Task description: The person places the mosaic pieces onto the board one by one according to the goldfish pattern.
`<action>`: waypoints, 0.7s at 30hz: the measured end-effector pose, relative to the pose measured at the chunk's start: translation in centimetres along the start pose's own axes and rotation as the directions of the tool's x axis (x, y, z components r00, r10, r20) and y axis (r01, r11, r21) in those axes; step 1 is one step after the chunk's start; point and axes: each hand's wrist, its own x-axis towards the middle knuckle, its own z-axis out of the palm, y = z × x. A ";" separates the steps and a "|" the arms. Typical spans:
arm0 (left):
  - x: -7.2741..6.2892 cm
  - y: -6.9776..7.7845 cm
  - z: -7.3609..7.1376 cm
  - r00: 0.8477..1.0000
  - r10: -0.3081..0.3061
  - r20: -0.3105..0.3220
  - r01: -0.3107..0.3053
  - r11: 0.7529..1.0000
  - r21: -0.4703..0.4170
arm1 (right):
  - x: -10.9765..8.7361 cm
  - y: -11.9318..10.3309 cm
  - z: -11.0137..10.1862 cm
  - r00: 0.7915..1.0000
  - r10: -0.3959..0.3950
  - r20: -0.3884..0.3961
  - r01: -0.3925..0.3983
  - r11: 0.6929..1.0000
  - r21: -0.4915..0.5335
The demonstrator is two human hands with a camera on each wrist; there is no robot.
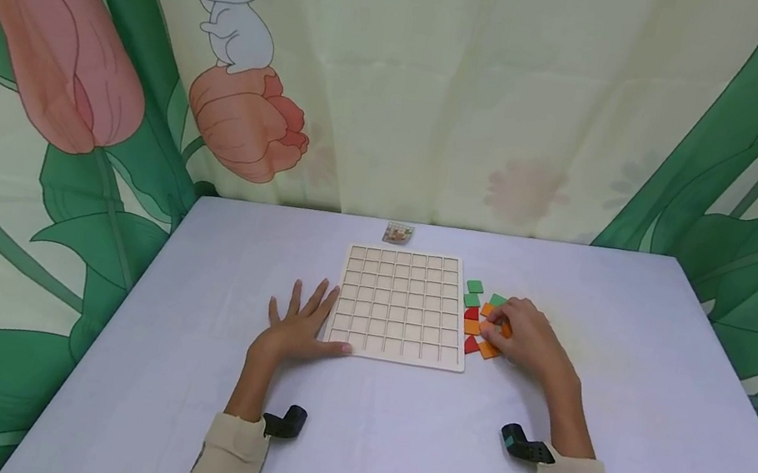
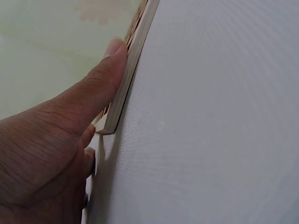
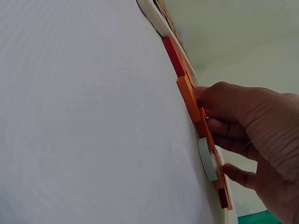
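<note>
A pale gridded board [image 1: 405,305] lies flat, just below centre; green, red and orange tiles [image 1: 471,327], perhaps overlapping, lie right of it.

Soft light — wrist views dimmer

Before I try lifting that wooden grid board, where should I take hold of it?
Probably by the near edge, coming from the person's side: the wooden grid board lies flat and thin, and that edge is mostly free. Coloured tiles crowd its right edge, while the left hand touches the near left corner.
</note>
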 end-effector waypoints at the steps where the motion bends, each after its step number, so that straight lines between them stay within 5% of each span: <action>1: 0.0 0.0 0.0 1.000 -0.002 0.000 0.002 1.000 0.000 | 0.0 0.0 0.0 1.000 0.004 0.000 -0.004 1.000 0.001; 12: 0.5 -0.2 0.0 1.000 -0.003 0.009 0.003 1.000 -0.009 | -0.1 -0.2 -0.8 0.999 0.036 0.016 -0.037 0.997 0.062; 21: 0.2 0.0 0.0 1.000 -0.010 0.000 0.010 1.000 0.000 | 0.8 -1.3 -0.1 0.992 -0.094 -0.078 0.098 0.994 0.051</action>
